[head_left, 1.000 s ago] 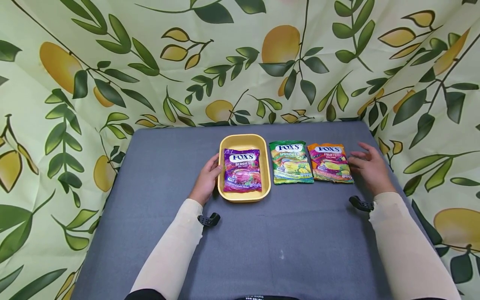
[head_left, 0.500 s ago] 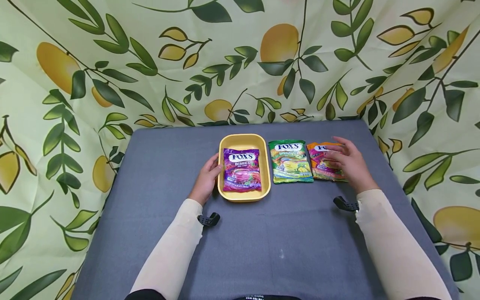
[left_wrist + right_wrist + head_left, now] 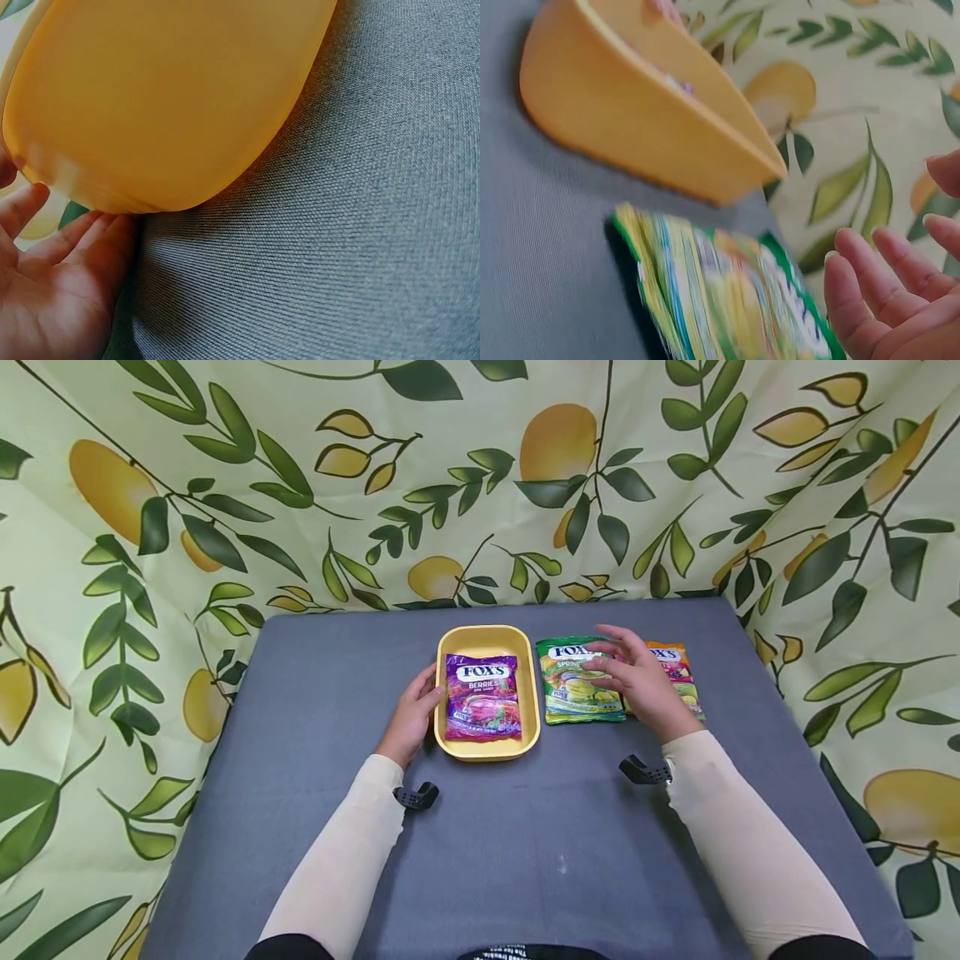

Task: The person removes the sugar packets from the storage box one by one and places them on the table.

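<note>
Leftward my right hand point(image 3: 637, 681) had drifted, its grip open and empty above the green Spring Tea candy bag point(image 3: 576, 683) at frame centre. Left hand point(image 3: 411, 720) rested flat-fingered against the yellow tray point(image 3: 487, 639). Light, crinkly, probably slippery; pinch an edge.

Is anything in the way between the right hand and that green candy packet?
Nothing visible: the right hand hovers open directly above the green Fox's candy packet, with only air between its fingers and the wrapper.
</note>
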Motion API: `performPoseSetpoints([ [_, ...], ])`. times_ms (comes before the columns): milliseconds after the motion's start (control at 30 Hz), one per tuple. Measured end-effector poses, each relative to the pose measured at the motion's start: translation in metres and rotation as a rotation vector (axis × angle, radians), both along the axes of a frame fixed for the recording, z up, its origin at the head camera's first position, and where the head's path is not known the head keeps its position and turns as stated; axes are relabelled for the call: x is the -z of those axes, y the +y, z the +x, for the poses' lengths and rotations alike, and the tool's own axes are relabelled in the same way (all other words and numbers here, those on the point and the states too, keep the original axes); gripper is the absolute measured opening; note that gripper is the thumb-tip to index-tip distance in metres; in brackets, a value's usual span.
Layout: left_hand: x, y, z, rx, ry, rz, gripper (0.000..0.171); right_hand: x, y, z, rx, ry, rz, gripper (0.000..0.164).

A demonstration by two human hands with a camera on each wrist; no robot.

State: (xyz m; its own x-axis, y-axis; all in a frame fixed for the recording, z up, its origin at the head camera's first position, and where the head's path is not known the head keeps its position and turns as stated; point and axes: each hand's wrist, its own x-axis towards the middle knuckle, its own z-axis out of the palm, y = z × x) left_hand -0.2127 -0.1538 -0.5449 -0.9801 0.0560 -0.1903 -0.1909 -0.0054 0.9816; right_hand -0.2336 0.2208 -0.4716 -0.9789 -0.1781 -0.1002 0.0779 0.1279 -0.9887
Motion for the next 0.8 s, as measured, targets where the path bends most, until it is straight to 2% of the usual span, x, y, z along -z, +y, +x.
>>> performPoseSetpoints([
  [267, 0.002, 0.001, -0.001, 0.004, 0.040, 0.052, 0.055, -0.007, -0.041, 0.001, -0.089, 0.004, -0.098, 0.064],
  [533, 0.001, 0.001, -0.002, 0.008, 0.031, 0.028, 0.055, -0.008, -0.072, 0.003, -0.147, 0.005, -0.126, 0.064],
  [800, 0.001, 0.001, -0.001, 0.007, 0.026, 0.027, 0.056, -0.001, -0.098, 0.004, -0.182, -0.077, -0.138, 0.066],
])
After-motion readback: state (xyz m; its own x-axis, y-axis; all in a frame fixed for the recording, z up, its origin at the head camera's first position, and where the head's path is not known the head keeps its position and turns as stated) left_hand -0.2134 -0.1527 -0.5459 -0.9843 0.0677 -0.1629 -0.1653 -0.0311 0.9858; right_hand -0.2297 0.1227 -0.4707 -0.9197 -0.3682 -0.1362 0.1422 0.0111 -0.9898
